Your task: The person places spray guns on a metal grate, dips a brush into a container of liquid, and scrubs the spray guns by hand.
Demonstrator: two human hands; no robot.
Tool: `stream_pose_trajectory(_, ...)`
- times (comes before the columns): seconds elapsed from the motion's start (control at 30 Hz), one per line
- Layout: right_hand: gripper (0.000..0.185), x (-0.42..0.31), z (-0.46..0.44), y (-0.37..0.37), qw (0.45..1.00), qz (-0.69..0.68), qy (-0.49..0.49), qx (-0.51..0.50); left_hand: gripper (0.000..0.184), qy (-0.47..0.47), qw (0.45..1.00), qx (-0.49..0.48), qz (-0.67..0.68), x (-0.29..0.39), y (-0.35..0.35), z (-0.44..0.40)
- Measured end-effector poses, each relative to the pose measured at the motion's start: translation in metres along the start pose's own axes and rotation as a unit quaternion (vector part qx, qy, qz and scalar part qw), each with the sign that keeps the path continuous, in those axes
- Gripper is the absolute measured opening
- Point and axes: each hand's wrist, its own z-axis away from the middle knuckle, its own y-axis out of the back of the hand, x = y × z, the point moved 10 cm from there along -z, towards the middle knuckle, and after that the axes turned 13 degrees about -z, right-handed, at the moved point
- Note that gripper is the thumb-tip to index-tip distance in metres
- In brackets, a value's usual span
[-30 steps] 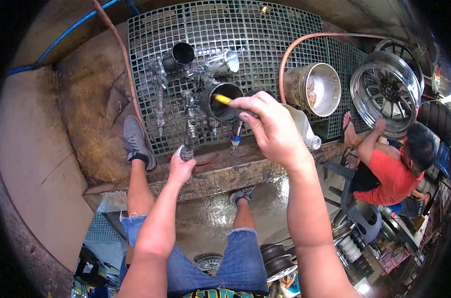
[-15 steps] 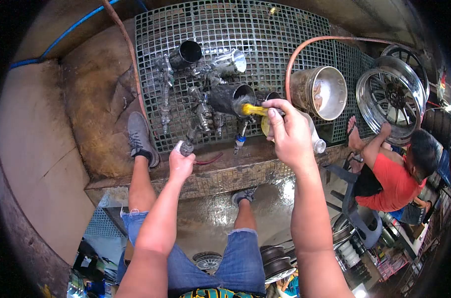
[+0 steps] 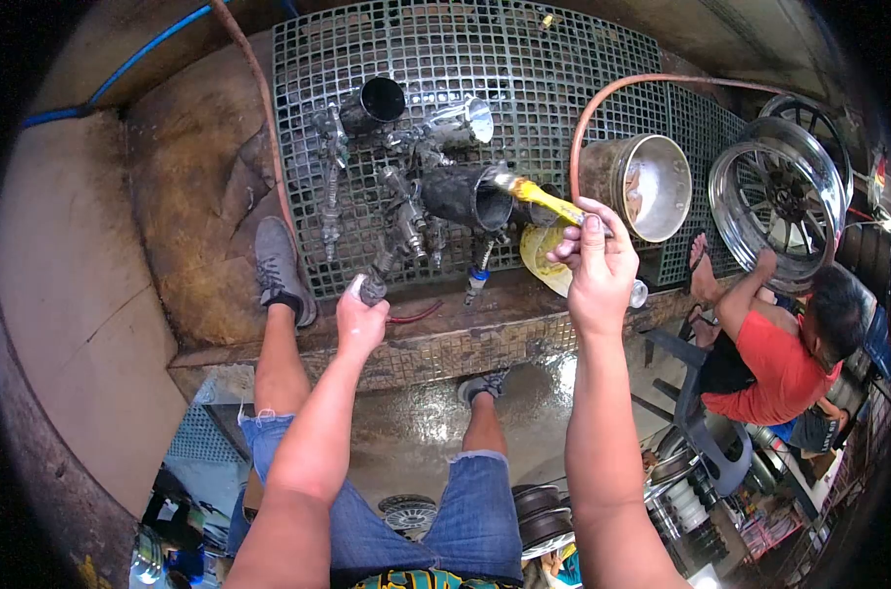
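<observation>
My left hand [image 3: 360,319] is closed around the lower end of a wet metal spray gun [image 3: 402,211]. The gun's dark cup [image 3: 452,196] lies sideways, its mouth facing right. In my right hand [image 3: 601,267] is a paintbrush [image 3: 551,202] with a yellow handle, pinched between thumb and fingers. Its bristles touch or nearly touch the upper rim of the cup. Beyond the held gun lie a spray gun with a black cup [image 3: 379,101] and one with a silver cup [image 3: 477,121]. A yellowish container [image 3: 539,257] is partly hidden behind my right hand.
Green grating [image 3: 553,59] lies under the guns. A metal bucket [image 3: 617,182] rests on its side at the right, with an orange hose [image 3: 578,128] curving past it. Wheel rims [image 3: 826,211] lean farther right. A person in a red top [image 3: 769,358] sits at right near them.
My right hand has moved right and slightly down. The brush tip has come out of the cup's mouth to its upper rim. My left hand keeps its hold on the spray gun.
</observation>
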Motion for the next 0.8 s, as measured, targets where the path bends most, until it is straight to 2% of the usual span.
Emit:
stream_pose_trajectory(0.1,0.021,-0.014,0.016,0.032,0.989,0.094,0.062,0.099,0.02,0.021,0.999,-0.014,0.03,0.01,0.004,0.001)
stream_pose_trajectory(0.23,0.021,-0.017,0.063,0.065,0.98,0.075,0.098,0.154,0.019,0.052,0.997,-0.006,0.05,0.007,0.008,0.001)
stream_pose_trajectory(0.3,0.022,-0.017,0.081,0.081,0.946,0.234,0.082,0.212,0.019,0.054,0.998,-0.001,0.039,0.005,0.009,-0.002)
stream_pose_trajectory(0.33,0.022,-0.008,0.08,0.087,0.946,0.232,0.081,0.211,0.019,0.048,0.998,0.005,0.036,0.003,0.008,-0.004)
stream_pose_trajectory(0.37,0.023,-0.01,0.078,0.081,0.9,0.367,0.149,0.181,0.02,0.042,0.999,0.011,0.033,0.001,0.007,-0.005)
stream_pose_trajectory(0.4,0.024,-0.01,0.078,0.068,0.831,0.493,0.213,0.147,0.02,0.042,0.999,0.012,0.03,0.004,0.01,-0.005)
stream_pose_trajectory(0.43,0.025,0.006,0.072,0.076,0.844,0.486,0.152,0.166,0.021,0.046,0.998,0.009,0.031,0.009,0.012,-0.004)
stream_pose_trajectory(0.47,0.026,0.026,0.065,0.088,0.827,0.519,0.145,0.16,0.022,0.05,0.998,0.006,0.032,0.013,0.013,-0.003)
stream_pose_trajectory(0.57,0.025,0.075,0.036,0.115,0.831,0.52,0.099,0.171,0.025,0.033,0.999,0.027,-0.023,0.012,0.016,-0.005)
stream_pose_trajectory(0.63,0.027,0.109,0.024,0.144,0.865,0.446,0.013,0.228,0.027,0.004,0.998,0.051,-0.045,0.01,0.017,-0.007)
stream_pose_trajectory(0.67,0.027,0.127,0.017,0.156,0.866,0.446,0.011,0.227,0.03,-0.028,0.995,0.073,-0.064,0.012,0.02,-0.006)
stream_pose_trajectory(0.73,0.03,0.152,0.013,0.177,0.884,0.372,-0.055,0.277,0.031,-0.039,0.993,0.085,-0.069,0.018,0.024,-0.003)
stream_pose_trajectory(0.8,0.034,0.141,0.021,0.174,0.89,0.358,-0.046,0.278,0.033,-0.049,0.991,0.1,-0.07,0.022,0.027,-0.003)
